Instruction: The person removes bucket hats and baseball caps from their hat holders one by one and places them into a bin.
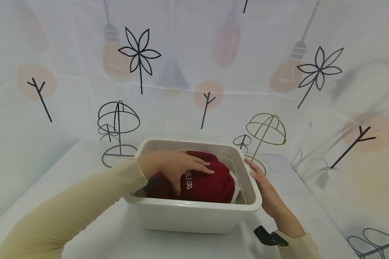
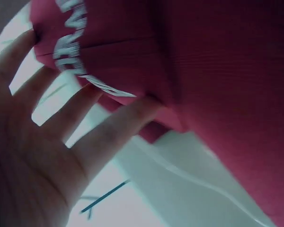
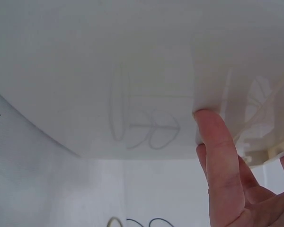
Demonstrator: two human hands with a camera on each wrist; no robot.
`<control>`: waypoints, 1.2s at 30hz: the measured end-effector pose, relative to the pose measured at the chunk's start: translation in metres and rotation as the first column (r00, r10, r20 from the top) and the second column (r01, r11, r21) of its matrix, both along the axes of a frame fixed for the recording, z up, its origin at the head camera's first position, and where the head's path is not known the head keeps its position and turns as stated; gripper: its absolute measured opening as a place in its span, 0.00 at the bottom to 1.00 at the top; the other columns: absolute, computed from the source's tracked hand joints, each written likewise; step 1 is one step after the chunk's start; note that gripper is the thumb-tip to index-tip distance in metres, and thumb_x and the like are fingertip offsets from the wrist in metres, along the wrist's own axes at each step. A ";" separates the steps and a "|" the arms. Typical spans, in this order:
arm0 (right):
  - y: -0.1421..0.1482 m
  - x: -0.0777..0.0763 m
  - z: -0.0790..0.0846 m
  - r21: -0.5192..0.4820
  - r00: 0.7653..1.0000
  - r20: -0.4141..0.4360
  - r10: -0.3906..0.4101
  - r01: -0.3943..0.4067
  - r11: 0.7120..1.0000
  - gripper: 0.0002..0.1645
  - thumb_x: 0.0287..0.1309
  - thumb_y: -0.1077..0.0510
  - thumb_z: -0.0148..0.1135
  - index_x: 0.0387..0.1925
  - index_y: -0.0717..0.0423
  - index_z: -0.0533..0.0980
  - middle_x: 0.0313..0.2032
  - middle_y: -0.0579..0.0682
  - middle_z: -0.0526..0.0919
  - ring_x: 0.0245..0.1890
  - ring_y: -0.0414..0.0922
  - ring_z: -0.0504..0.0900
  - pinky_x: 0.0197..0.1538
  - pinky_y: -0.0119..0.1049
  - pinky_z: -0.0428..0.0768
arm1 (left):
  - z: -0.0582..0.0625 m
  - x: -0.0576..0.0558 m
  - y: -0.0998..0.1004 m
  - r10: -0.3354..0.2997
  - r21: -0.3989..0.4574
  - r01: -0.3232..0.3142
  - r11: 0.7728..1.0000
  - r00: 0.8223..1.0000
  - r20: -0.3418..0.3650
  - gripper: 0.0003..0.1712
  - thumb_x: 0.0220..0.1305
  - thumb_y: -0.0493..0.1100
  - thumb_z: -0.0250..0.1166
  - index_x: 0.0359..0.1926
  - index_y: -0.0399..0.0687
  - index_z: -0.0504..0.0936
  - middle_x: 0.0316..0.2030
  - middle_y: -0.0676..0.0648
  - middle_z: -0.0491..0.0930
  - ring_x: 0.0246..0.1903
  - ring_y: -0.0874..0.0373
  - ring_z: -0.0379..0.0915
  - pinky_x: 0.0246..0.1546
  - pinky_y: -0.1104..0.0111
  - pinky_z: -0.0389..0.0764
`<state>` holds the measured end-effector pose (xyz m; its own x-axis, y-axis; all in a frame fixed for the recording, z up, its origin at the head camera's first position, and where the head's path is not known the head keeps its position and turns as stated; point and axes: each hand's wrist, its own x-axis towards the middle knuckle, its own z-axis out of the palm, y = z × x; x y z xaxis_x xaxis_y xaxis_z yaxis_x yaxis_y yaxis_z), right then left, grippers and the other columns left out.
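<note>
A dark red garment with white lettering lies bunched inside a white plastic tub. Over it my left hand reaches in from the left, fingers spread and nearly straight. The left wrist view has the fingertips against the red cloth beside the letters. Outside the tub's right end, my right hand rests with its fingers up at the rim. From the right wrist view, fairly straight fingers touch the smooth outer wall. A bit of white cloth shows at the garment's right side.
The tub stands on a white-covered table. Behind it hangs a pale sheet printed with plants and light bulbs. A black strap sits at the right wrist.
</note>
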<state>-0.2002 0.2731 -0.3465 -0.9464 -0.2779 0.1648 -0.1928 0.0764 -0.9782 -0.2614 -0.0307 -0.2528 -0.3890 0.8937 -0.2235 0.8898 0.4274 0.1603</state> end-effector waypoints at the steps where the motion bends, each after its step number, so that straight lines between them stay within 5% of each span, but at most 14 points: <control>1: 0.000 0.000 0.000 -0.002 1.000 -0.001 0.003 -0.003 1.000 0.31 0.73 0.48 0.31 0.72 0.47 0.43 0.66 0.52 0.52 0.57 0.38 0.65 0.52 0.34 0.71 | -0.002 -0.002 0.002 -0.006 -0.031 0.006 1.000 1.000 0.004 0.59 0.37 0.49 0.79 0.70 0.66 0.56 0.69 0.55 0.52 0.68 0.61 0.45 0.61 0.62 0.61; 9: 0.000 0.000 0.000 0.004 1.000 -0.011 0.011 -0.011 1.000 0.30 0.73 0.49 0.31 0.72 0.47 0.43 0.66 0.52 0.52 0.57 0.39 0.66 0.51 0.34 0.72 | -0.009 -0.013 0.022 -0.014 -0.193 0.019 0.981 1.000 0.026 0.62 0.35 0.48 0.80 0.71 0.65 0.54 0.70 0.55 0.49 0.68 0.62 0.42 0.64 0.63 0.54; 21: -0.001 0.001 0.001 -0.008 1.000 0.002 -0.001 0.001 1.000 0.30 0.73 0.48 0.31 0.72 0.45 0.44 0.62 0.50 0.57 0.54 0.39 0.68 0.50 0.34 0.73 | -0.020 -0.011 0.048 0.034 -0.393 -0.054 0.918 0.998 -0.057 0.63 0.34 0.50 0.80 0.71 0.72 0.51 0.70 0.56 0.48 0.68 0.63 0.42 0.64 0.62 0.55; 36: -0.001 0.000 0.001 0.014 0.999 0.017 -0.028 0.027 1.000 0.30 0.72 0.47 0.31 0.72 0.45 0.44 0.62 0.49 0.56 0.55 0.39 0.67 0.50 0.35 0.72 | -0.010 -0.005 0.022 0.113 -0.184 -0.102 0.978 0.992 0.050 0.53 0.45 0.43 0.75 0.69 0.69 0.57 0.69 0.52 0.52 0.68 0.58 0.44 0.62 0.60 0.59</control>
